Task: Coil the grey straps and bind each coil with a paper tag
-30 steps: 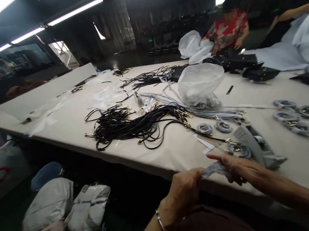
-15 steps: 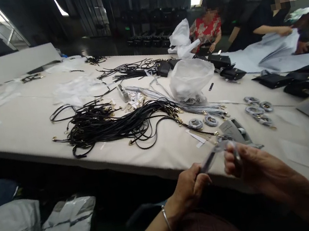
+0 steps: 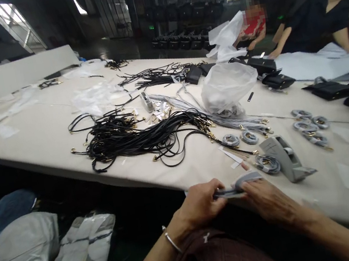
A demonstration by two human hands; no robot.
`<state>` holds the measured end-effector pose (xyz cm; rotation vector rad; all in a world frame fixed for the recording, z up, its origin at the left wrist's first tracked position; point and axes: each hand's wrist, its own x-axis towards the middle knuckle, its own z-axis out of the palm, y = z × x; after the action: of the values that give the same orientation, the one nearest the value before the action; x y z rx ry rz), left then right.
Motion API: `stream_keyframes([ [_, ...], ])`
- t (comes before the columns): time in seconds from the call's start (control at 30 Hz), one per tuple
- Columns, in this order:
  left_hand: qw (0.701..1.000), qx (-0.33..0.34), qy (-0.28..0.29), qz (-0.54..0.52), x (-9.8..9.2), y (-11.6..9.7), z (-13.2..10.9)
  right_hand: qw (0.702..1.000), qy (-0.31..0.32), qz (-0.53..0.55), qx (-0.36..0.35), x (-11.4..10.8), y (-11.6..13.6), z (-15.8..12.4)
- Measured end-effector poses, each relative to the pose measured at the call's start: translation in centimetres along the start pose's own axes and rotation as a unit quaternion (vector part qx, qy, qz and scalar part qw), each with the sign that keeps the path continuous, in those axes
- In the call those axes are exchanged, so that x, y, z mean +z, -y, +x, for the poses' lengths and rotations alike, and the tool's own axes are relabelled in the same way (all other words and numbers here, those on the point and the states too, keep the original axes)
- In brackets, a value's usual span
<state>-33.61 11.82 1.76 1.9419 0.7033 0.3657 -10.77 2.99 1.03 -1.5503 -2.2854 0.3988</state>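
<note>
A strap in greyish clear wrap (image 3: 249, 177) is bent into a flat loop at the table's front edge. My left hand (image 3: 200, 202) pinches its left end between thumb and fingers. Closed on the loop's right side is my right hand (image 3: 269, 199). Just beyond the right hand lie a coiled wrapped strap (image 3: 267, 164) and a grey tape dispenser (image 3: 281, 159). Paper strips (image 3: 232, 156) rest near the loop. Farther left spreads a heap of black straps (image 3: 135, 139) with gold-coloured clasps.
Several coiled straps (image 3: 309, 126) lie at the right. A clear plastic bag (image 3: 227, 87) and a smaller dispenser (image 3: 147, 102) sit mid-table. Black bags (image 3: 275, 80) stand farther back, where co-workers (image 3: 309, 32) handle white sheeting. Wrapped bundles (image 3: 85, 247) are below the table's left side.
My right hand has come down and closer to my left hand, and the strap between them is now folded into a loop. The view has turned slightly right-to-left, revealing the coil by the dispenser.
</note>
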Motion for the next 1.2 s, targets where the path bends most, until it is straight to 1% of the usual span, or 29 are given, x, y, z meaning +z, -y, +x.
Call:
stream_keyframes([
  [0.07,0.998,0.015,0.008,0.057,-0.5,0.6,1.0,0.999,0.035,0.0,0.032,0.6,0.5,-0.3],
  [0.1,0.998,0.02,0.014,0.055,-0.5,1.0,1.7,0.997,0.049,0.015,0.058,0.7,0.8,-0.5],
  [0.17,0.999,0.034,0.022,0.003,-0.3,1.8,3.2,0.982,0.088,0.099,0.138,0.6,1.5,-0.7],
  [0.2,0.998,0.044,0.021,-0.043,0.0,2.3,4.0,0.961,0.108,0.17,0.189,0.3,1.9,-0.7],
  [0.23,0.994,0.056,0.017,-0.097,0.4,2.6,4.8,0.929,0.12,0.253,0.24,-0.2,2.3,-0.6],
  [0.27,0.987,0.063,0.014,-0.149,1.1,2.9,5.5,0.889,0.116,0.342,0.283,-0.8,2.7,-0.4],
  [0.3,0.978,0.063,0.019,-0.196,1.9,3.0,6.1,0.844,0.095,0.426,0.312,-1.5,3.2,0.0],
  [0.37,0.956,0.032,0.049,-0.286,4.1,2.8,6.9,0.765,0.011,0.554,0.328,-3.2,4.0,1.1],
  [0.4,0.941,0.003,0.053,-0.334,5.3,2.4,7.0,0.739,-0.035,0.591,0.321,-4.1,4.2,1.8],
  [0.43,0.922,-0.025,0.035,-0.384,6.7,1.9,7.0,0.723,-0.082,0.611,0.311,-5.0,4.4,2.6],
  [0.47,0.902,-0.045,0.005,-0.43,8.0,1.4,6.8,0.717,-0.126,0.617,0.299,-5.8,4.3,3.3],
  [0.5,0.885,-0.051,-0.029,-0.463,9.1,0.8,6.6,0.721,-0.172,0.608,0.284,-6.5,4.0,3.9],
  [0.53,0.876,-0.044,-0.051,-0.477,9.9,0.2,6.2,0.734,-0.219,0.586,0.264,-7.1,3.5,4.5],
  [0.57,0.879,-0.032,-0.055,-0.473,10.4,-0.3,5.8,0.757,-0.266,0.545,0.242,-7.5,2.8,4.8],
  [0.6,0.888,-0.021,-0.038,-0.458,10.6,-0.8,5.5,0.788,-0.306,0.486,0.221,-7.6,1.8,4.9],
  [0.63,0.897,-0.014,-0.007,-0.442,10.4,-1.1,5.1,0.827,-0.329,0.409,0.202,-7.5,0.8,4.8],
  [0.67,0.9,-0.014,0.024,-0.435,9.8,-1.2,4.9,0.869,-0.327,0.323,0.184,-7.2,-0.4,4.4],
  [0.7,0.898,-0.02,0.049,-0.437,9.0,-1.3,4.7,0.909,-0.299,0.238,0.166,-6.7,-1.6,3.9],
  [0.73,0.893,-0.03,0.073,-0.443,7.9,-1.2,4.6,0.943,-0.247,0.165,0.149,-6.1,-2.7,3.1],
  [0.77,0.891,-0.037,0.094,-0.442,6.7,-1.0,4.5,0.968,-0.182,0.11,0.132,-5.4,-3.7,2.3],
  [0.8,0.897,-0.042,0.111,-0.427,5.5,-0.8,4.5,0.984,-0.11,0.076,0.117,-4.7,-4.4,1.5],
  [0.87,0.934,-0.049,0.11,-0.337,3.5,-0.1,4.5,0.993,0.014,0.052,0.104,-3.5,-4.8,-0.1],
  [0.93,0.97,-0.056,0.067,-0.226,2.2,0.6,4.7,0.985,0.102,0.074,0.116,-2.8,-4.0,-1.2],
  [1.0,0.983,-0.049,0.022,-0.177,1.8,1.3,5.2,0.963,0.157,0.153,0.158,-2.6,-2.2,-1.6],
  [1.03,0.983,-0.036,0.007,-0.18,1.9,1.6,5.5,0.943,0.168,0.213,0.192,-2.8,-1.1,-1.5],
  [1.07,0.981,-0.018,-0.001,-0.196,2.2,1.8,5.8,0.916,0.166,0.283,0.232,-3.0,0.0,-1.3],
  [1.1,0.976,0.001,-0.005,-0.217,2.6,2.0,6.1,0.88,0.148,0.36,0.272,-3.3,1.0,-0.9],
  [1.17,0.963,0.022,-0.008,-0.268,3.8,2.1,6.6,0.793,0.077,0.507,0.328,-4.1,2.7,0.3],
  [1.2,0.952,0.018,-0.008,-0.305,4.6,2.1,6.8,0.75,0.029,0.566,0.34,-4.6,3.4,1.0],
])
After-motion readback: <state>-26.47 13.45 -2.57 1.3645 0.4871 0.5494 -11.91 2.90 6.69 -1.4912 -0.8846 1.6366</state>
